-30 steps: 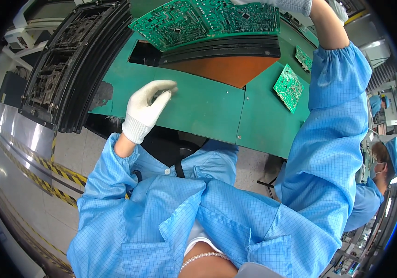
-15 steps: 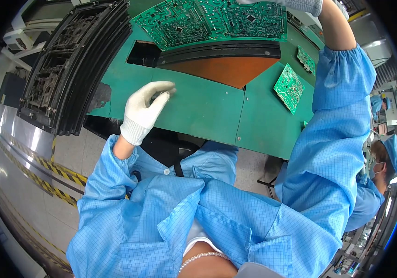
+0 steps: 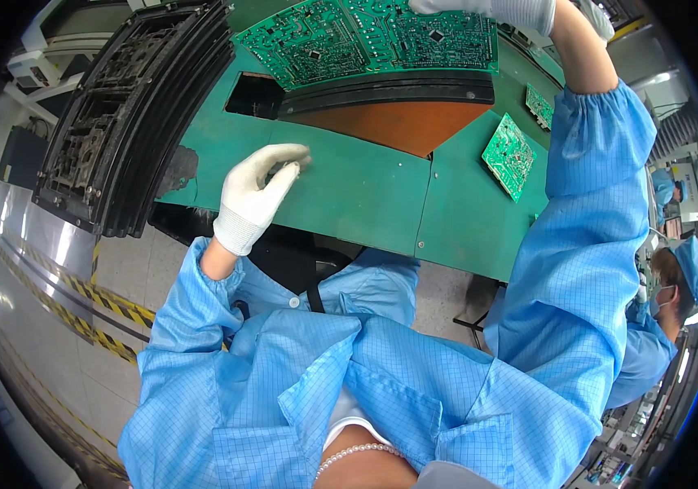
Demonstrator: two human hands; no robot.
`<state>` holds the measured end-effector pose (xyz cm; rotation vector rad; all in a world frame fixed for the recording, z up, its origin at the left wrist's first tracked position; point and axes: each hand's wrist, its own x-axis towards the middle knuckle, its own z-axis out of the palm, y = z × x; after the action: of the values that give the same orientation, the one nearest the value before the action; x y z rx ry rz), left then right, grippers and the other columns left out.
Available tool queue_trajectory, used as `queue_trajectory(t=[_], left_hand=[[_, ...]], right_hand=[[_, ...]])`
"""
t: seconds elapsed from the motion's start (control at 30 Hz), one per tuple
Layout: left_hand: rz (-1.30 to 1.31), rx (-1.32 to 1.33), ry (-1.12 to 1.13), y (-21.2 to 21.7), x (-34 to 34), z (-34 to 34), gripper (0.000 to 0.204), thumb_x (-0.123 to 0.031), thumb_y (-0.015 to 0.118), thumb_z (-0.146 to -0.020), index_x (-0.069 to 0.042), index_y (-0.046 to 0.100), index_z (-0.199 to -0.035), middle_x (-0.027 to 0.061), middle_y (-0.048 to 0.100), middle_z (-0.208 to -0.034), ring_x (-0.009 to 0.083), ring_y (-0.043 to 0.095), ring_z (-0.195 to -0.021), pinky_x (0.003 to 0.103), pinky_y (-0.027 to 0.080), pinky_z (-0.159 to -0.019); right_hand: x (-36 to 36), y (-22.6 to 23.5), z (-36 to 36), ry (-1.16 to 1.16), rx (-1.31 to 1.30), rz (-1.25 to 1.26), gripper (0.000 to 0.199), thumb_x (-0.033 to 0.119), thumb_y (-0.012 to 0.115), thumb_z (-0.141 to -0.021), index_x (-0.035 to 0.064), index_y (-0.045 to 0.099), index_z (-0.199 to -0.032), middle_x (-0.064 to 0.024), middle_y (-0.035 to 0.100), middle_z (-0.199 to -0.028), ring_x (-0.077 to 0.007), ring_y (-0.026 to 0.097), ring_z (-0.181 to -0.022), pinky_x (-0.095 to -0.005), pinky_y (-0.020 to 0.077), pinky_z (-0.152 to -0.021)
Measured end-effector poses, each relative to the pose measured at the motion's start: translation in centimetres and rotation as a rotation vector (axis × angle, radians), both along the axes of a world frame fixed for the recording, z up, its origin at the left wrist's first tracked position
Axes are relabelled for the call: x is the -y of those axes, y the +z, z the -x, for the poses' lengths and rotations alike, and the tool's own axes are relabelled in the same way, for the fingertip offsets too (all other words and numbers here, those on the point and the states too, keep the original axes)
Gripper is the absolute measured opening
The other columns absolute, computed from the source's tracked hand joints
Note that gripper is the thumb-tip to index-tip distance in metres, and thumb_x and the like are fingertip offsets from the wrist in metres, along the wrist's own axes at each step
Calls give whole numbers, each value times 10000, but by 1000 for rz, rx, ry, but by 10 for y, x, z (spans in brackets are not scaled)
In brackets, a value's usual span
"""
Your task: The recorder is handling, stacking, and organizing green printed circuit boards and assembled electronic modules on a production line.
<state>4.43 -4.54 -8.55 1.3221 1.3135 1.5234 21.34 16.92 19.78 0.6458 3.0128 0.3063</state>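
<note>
A large green circuit board (image 3: 369,45), dense with pale solder dots, traces and two square dark chips, stands tilted behind a black rail (image 3: 381,90) with an orange side (image 3: 414,122). The gloved right hand (image 3: 459,6) overlaps its upper edge, grip cut off, so I cannot tell. The gloved left hand (image 3: 257,189) curls, thumb narrowly apart, above the green table (image 3: 357,200).

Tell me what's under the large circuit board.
Below the near edge of the large board show a black ledge and an orange panel. Whatever lies directly beneath the rest of the board is covered by it and can't be seen.
</note>
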Motion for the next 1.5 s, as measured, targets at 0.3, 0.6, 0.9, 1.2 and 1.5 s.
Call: queue_trajectory(t=[0.3, 0.6, 0.9, 1.2, 1.5], left_hand=[[-112, 20, 98, 9, 14, -4, 227, 19, 547, -972, 65, 654, -1166, 147, 706, -1089, 206, 683, -1003, 305, 532, -910], [-464, -253, 410, 34, 19, 9, 397, -20, 728, -811, 49, 636, -1192, 179, 661, -1210, 283, 642, -1092, 390, 508, -955], [-499, 182, 81, 122, -70, 20, 297, -138, 763, -892, -13, 711, -1156, 42, 734, -1016, 126, 678, -947, 303, 526, -878], [-432, 555, 354, 109, -137, 18, 229, -112, 807, -848, -22, 740, -1048, 36, 731, -972, 120, 676, -838, 281, 541, -772], [-77, 933, 193, 36, -144, 48, 376, -257, 685, -961, -99, 599, -1291, 109, 690, -1213, 284, 679, -1088, 507, 545, -924]], right_hand=[[78, -68, -52, 276, -73, -483, 239, 204, 686, -791, 106, 628, -1001, -69, 619, -828, -253, 625, -775, -375, 520, -691], [105, -12, -123, 11, -447, 96, 387, 77, 748, -854, -5, 655, -1220, -101, 712, -1105, -156, 669, -997, -292, 520, -891], [70, 2, -117, -118, -616, 43, 441, 272, 757, -897, 15, 672, -1245, -53, 725, -1042, -103, 648, -940, -270, 518, -848], [-110, -40, -142, -389, -744, -129, 558, 499, 706, -887, 17, 719, -1170, -114, 747, -930, -171, 684, -826, -316, 535, -784], [-230, -220, -124, -986, -1260, 1171, 547, 485, 727, -883, 7, 699, -1147, -142, 714, -1053, -247, 691, -875, -446, 596, -788]])
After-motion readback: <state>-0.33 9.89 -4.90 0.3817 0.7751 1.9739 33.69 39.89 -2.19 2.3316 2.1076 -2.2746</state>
